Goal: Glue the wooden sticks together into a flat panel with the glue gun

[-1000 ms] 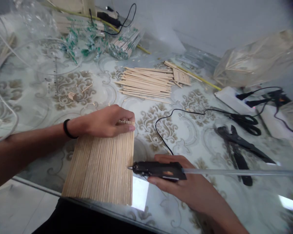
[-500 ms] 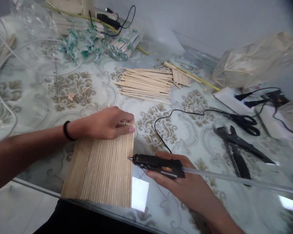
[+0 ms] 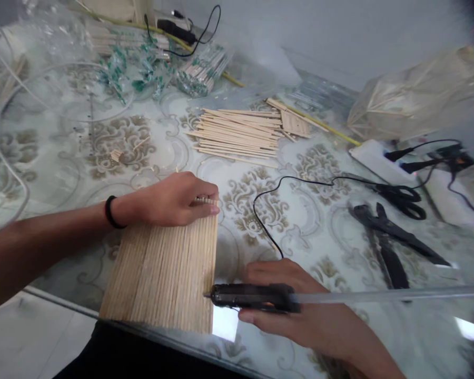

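A flat panel of wooden sticks [image 3: 166, 279] laid side by side reaches the table's front edge. My left hand [image 3: 179, 200] is closed on the panel's far end, thumb on top near the right corner. My right hand [image 3: 296, 310] grips a black hot glue gun [image 3: 255, 297], its fingers wrapped round the body. The gun's metal nozzle points left at the panel's right edge, low down toward the near end. A long clear glue stick [image 3: 379, 296] runs out of the gun's back. Whether the nozzle touches the wood I cannot tell.
Loose wooden sticks [image 3: 237, 134] lie beyond the panel. On the right are pliers [image 3: 398, 231], scissors [image 3: 403, 197] and a white power strip [image 3: 379, 163]. The gun's black cord [image 3: 284, 179] crosses the table. Plastic-wrapped stick bundles [image 3: 203, 68] lie at the back.
My right hand has moved the glue gun toward me along the panel's right edge, from about its middle to lower down. My left hand stays on the panel's far end.
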The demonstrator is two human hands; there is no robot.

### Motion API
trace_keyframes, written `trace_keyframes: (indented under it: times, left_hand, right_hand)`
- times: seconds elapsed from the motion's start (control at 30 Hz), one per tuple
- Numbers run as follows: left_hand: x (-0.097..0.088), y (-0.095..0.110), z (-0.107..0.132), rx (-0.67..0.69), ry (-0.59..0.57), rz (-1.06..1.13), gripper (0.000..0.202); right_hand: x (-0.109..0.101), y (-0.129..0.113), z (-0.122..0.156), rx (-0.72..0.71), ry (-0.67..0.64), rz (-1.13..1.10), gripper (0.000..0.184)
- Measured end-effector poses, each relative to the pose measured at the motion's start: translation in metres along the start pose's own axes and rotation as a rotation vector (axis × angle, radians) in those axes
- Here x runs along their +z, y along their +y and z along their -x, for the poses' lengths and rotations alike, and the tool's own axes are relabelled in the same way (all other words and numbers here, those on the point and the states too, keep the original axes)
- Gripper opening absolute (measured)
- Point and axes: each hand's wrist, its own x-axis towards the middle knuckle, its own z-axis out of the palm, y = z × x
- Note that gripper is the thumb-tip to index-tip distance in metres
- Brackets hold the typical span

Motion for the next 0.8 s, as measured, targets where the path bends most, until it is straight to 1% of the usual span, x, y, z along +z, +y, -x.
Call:
trace_keyframes:
  times: [0.07, 0.13, 0.23, 0.27, 0.3, 0.37, 0.4, 0.43, 0.47, 0.57, 0.7, 0.8]
  left_hand:
    - [0.0, 0.001, 0.0, 0.0, 0.005, 0.001, 0.031]
    - [0.0, 0.001, 0.001, 0.003, 0.009, 0.008, 0.031]
    - [0.0, 0.0, 0.002, 0.007, 0.018, 0.02, 0.03]
    - [0.0, 0.0, 0.002, 0.007, 0.018, 0.019, 0.03]
    - [0.0, -0.001, 0.002, 0.006, 0.016, 0.015, 0.029]
    - [0.0, -0.001, 0.002, 0.003, 0.01, 0.005, 0.03]
    - [0.0, -0.001, 0.002, 0.0, 0.007, -0.001, 0.03]
    - [0.0, -0.001, 0.002, -0.003, 0.008, -0.007, 0.03]
    - [0.0, -0.001, 0.003, -0.005, 0.007, -0.011, 0.03]
    - [0.001, 0.0, 0.003, -0.002, 0.001, -0.011, 0.031]
    - [0.002, -0.002, 0.003, -0.002, -0.005, -0.006, 0.032]
    - [0.003, -0.004, 0.002, -0.014, 0.009, -0.014, 0.035]
  right_hand:
    - [0.0, 0.003, 0.0, -0.04, -0.007, -0.027, 0.041]
    - [-0.001, 0.005, 0.001, -0.047, -0.01, -0.035, 0.041]
    - [-0.001, 0.008, 0.004, -0.023, -0.005, 0.011, 0.037]
    - [0.0, 0.009, 0.005, 0.0, 0.018, 0.04, 0.034]
    - [0.001, 0.011, 0.007, 0.025, 0.068, 0.071, 0.031]
    - [0.005, 0.015, 0.01, 0.076, 0.223, 0.123, 0.026]
    - [0.006, 0.017, 0.011, 0.095, 0.291, 0.134, 0.027]
    - [0.008, 0.018, 0.011, 0.107, 0.328, 0.136, 0.028]
    - [0.008, 0.018, 0.011, 0.114, 0.327, 0.129, 0.028]
    - [0.006, 0.014, 0.007, 0.126, 0.253, 0.095, 0.028]
    - [0.003, 0.009, 0.004, 0.145, 0.275, 0.065, 0.023]
    - [0.002, 0.008, 0.004, 0.142, 0.292, 0.066, 0.023]
